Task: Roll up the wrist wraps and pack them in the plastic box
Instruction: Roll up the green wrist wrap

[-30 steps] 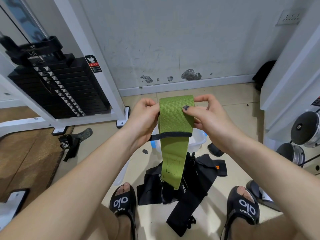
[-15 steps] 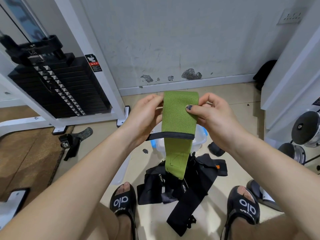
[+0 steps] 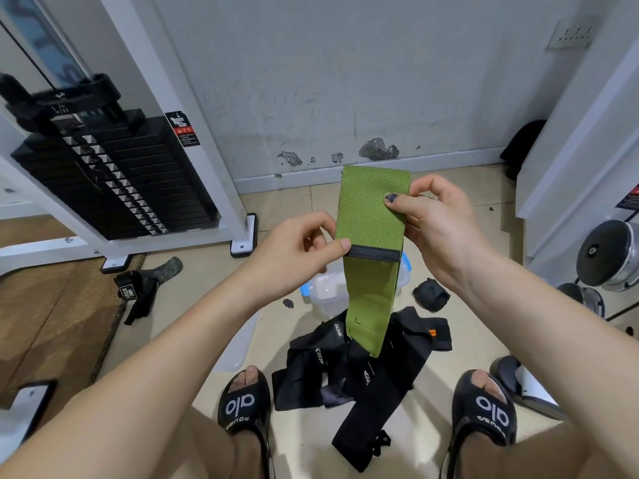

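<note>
A person seated over a tiled gym floor holds a green wrist wrap (image 3: pixel 371 216) upright between both hands, its lower end hanging free. The left hand (image 3: pixel 297 252) pinches the wrap's left edge at a black band, thumb tip on the band; the right hand (image 3: pixel 434 221) clamps the upper right edge, dark-polished thumb pressed flat on the fabric.

At far left stands a weight stack (image 3: pixel 114 181) in a white frame, bearing a small warning label too fine to read. On the floor beside it lies a black strap (image 3: pixel 136 293) with white lettering, partly legible as "STUD". Behind the hanging wrap sits the clear plastic box (image 3: pixel 326 292) with blue clips, largely hidden by it. Below it a pile of black wraps (image 3: pixel 359 378) sprawls between two black sandals (image 3: pixel 247 409) marked "alo". A rolled black wrap (image 3: pixel 430 294) rests right of the box.
</note>
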`<state>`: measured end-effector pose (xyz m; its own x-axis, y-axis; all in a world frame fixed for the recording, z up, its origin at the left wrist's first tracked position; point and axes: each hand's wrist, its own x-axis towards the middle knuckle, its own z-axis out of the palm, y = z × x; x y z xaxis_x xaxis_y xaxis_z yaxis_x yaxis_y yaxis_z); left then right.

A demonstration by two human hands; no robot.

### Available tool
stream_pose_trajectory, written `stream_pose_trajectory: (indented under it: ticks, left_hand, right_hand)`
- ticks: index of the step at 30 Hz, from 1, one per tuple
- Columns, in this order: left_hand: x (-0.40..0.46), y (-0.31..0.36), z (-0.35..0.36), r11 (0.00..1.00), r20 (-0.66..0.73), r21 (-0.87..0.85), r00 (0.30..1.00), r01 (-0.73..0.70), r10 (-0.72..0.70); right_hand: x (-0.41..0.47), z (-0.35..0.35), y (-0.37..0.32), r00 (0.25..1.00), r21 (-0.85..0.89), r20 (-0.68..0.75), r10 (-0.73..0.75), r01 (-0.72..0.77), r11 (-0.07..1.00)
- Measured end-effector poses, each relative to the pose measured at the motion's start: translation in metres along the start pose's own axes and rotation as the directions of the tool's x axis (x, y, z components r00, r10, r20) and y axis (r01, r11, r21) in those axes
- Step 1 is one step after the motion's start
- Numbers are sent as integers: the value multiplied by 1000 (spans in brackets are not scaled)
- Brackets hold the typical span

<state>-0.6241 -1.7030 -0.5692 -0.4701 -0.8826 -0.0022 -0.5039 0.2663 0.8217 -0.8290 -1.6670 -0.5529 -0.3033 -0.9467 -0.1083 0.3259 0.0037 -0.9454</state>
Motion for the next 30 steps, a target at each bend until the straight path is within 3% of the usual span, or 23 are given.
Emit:
stream_pose_trajectory:
  ticks: [7,13,17,25,30]
  left_hand:
    - [3,4,-2,953,-4,-300,999,-34,34]
    - [3,8,-3,898,9,-440,999,-25,32]
    - [9,-1,4,911,34,-412,999,13,1]
    - [17,-9,12,958,-117,-286,992,8,-43]
    - [10,-1,11,967,-137,-253,991,-39,4]
  right_hand:
    - [2,-2,0,1000,-43,-21,-20,19,999]
    - [2,-2,2,1000,-35,-20,-11,10,999]
    - [1,0,1,1000,-10,-10,12,-12,1000]
    - [2,1,1,999,55,10,53,-53,997]
    - [6,-2,-1,994,115,35,103,-107,988]
